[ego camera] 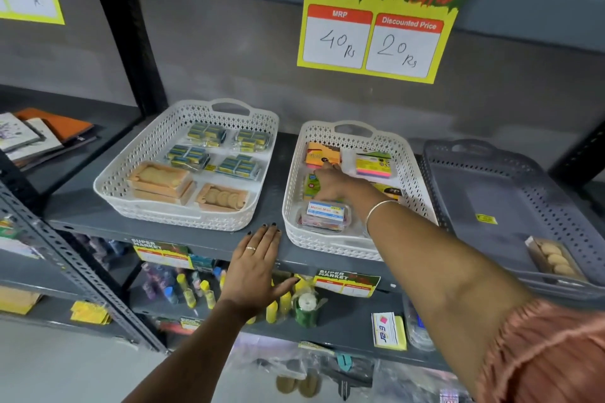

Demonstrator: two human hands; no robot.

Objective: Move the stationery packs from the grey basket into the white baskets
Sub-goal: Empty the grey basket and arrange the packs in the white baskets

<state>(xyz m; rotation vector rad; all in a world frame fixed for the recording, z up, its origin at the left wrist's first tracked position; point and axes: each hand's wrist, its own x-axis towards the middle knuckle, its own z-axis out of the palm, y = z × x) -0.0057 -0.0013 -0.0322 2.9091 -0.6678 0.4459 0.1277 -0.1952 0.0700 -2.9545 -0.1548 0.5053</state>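
Note:
Two white baskets stand on a grey shelf. The left white basket [111, 186] holds several blue-yellow packs [188, 155] and tan packs [160, 178]. The right white basket [291, 203] holds an orange pack [319, 152], a neon sticky-note pack [373, 163], a clear boxed pack [324, 214] and others. My right hand [330, 183] reaches into this basket, fingers down on a green-yellow pack [309, 185]; whether it grips the pack is unclear. My left hand [252, 268] rests flat on the shelf's front edge, fingers spread. The grey basket [491, 193] at right holds one tan pack [553, 258].
A yellow-green price sign [376, 13] hangs above the baskets. Notebooks [42, 134] lie on the neighbouring shelf at left. The shelf below [327, 314] carries glue bottles, tape and a small pad. A perforated metal upright [65, 258] runs down at left.

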